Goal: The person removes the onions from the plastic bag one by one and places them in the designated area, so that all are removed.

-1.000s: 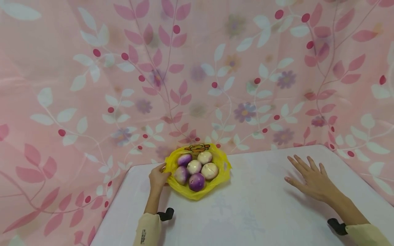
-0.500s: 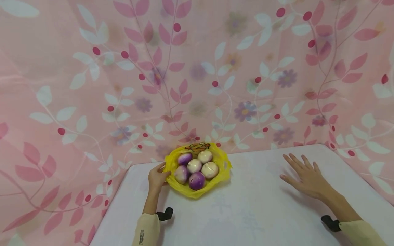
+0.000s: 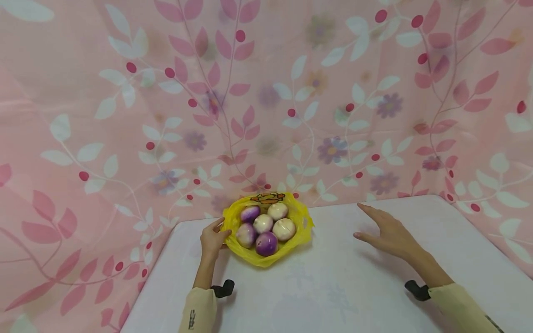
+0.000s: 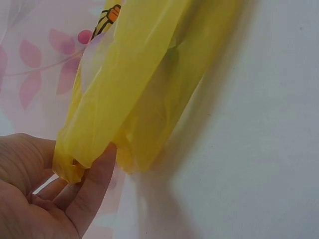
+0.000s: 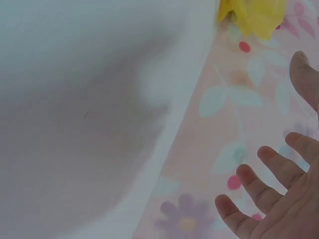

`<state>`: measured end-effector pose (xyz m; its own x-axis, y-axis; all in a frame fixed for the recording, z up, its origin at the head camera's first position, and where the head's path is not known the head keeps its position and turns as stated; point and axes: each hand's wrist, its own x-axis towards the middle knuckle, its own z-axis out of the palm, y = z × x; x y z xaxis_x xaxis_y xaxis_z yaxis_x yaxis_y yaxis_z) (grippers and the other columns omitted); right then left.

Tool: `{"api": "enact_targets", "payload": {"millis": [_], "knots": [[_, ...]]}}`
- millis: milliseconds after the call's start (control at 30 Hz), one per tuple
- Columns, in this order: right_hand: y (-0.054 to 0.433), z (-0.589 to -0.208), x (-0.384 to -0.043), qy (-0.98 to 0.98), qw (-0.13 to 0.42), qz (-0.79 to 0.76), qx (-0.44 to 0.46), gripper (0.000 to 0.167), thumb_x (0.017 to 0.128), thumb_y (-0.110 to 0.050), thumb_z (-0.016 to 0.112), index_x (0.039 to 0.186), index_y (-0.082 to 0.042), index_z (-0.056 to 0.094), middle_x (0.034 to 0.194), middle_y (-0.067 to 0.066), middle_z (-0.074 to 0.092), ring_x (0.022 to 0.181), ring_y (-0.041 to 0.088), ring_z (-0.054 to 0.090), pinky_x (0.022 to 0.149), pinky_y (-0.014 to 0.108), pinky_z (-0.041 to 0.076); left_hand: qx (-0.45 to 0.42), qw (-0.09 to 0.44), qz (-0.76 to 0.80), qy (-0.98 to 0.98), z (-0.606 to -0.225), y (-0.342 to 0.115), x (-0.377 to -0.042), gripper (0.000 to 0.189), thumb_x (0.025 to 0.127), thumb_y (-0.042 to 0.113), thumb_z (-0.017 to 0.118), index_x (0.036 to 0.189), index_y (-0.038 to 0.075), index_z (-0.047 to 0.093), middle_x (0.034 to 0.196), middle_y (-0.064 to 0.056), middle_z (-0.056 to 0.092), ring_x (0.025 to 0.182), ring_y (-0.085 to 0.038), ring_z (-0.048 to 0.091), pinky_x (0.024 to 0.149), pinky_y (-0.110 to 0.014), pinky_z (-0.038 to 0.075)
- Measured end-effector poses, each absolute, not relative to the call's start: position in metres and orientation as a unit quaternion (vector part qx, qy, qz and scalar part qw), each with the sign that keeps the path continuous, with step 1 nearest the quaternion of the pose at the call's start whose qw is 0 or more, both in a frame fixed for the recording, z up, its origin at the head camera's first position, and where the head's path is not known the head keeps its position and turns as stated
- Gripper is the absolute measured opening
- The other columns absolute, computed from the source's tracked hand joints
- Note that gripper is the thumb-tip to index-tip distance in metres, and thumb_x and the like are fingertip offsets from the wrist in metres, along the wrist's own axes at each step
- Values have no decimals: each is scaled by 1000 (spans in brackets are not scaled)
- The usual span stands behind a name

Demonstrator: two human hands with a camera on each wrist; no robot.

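A yellow plastic bag (image 3: 301,236), its mouth spread wide, sits on the table's far left part. Several round purple-and-white vegetables that look like turnips (image 3: 266,244) lie together inside it. My left hand (image 3: 213,238) grips the bag's left edge. In the left wrist view the thumb and fingers of that hand (image 4: 55,194) pinch a fold of the yellow plastic (image 4: 134,84). To the right of the bag and apart from it, my right hand (image 3: 391,233) hovers over the table with nothing in it. Its fingers (image 5: 261,191) are spread and mostly straight in the right wrist view.
A white-covered table (image 3: 333,277) carries the bag, which is near its far edge. Behind it hangs a pink floral cloth (image 3: 266,101). Each wrist wears a black camera mount, on the left (image 3: 223,288) and the right (image 3: 417,290).
My right hand has moved left toward the bag, and its fingers now appear closer together in the head view. The left hand keeps its hold on the bag's edge, nearly still.
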<state>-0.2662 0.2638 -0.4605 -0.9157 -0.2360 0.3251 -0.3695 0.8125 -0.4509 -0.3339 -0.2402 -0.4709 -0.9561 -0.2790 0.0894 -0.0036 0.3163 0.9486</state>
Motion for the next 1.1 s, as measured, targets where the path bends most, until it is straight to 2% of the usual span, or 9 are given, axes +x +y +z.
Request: {"api": "enact_targets", "payload": {"millis": [133,267,367,700,900,1100], "knots": [[248,-459,-273,-937,124,283,163,94,81,-63,70,156,-22,31,149,15,45,129,43,43,97,71,38,81,121,-579,-802,-473,-240,-333,52,86,-2,72,136,2,58,129,-30,58,87,-38,71,57,-47,60],[231,-456,-277,-926,126,317,164,93,78,-53,78,154,-21,35,142,13,52,119,36,54,87,62,51,80,122,-578,-803,-473,-241,-332,52,85,-2,72,136,3,59,129,-29,58,87,-38,71,56,-47,60],[219,-454,-280,-911,130,350,174,93,75,-48,83,153,-23,37,137,11,56,113,34,59,83,55,56,81,125,-576,-803,-472,-241,-332,52,85,-2,72,135,3,59,129,-29,58,87,-37,71,55,-46,60],[181,-450,-288,-875,115,428,195,92,72,-45,86,150,-25,42,129,9,60,102,32,66,75,41,60,83,127,-575,-804,-473,-241,-335,52,85,-1,73,135,4,60,130,-27,58,86,-36,71,50,-37,60],[163,-452,-290,-870,99,445,189,88,72,-42,87,147,-29,43,124,7,63,97,25,68,73,35,61,83,124,-573,-806,-473,-241,-334,52,86,-1,72,136,4,60,131,-28,57,86,-35,71,52,-39,60],[143,-452,-293,-857,92,467,197,85,73,-36,88,145,-19,46,121,13,65,92,27,69,72,34,61,84,127,-573,-805,-473,-241,-333,52,85,-2,72,135,4,60,130,-28,57,87,-37,71,50,-37,60]]}}
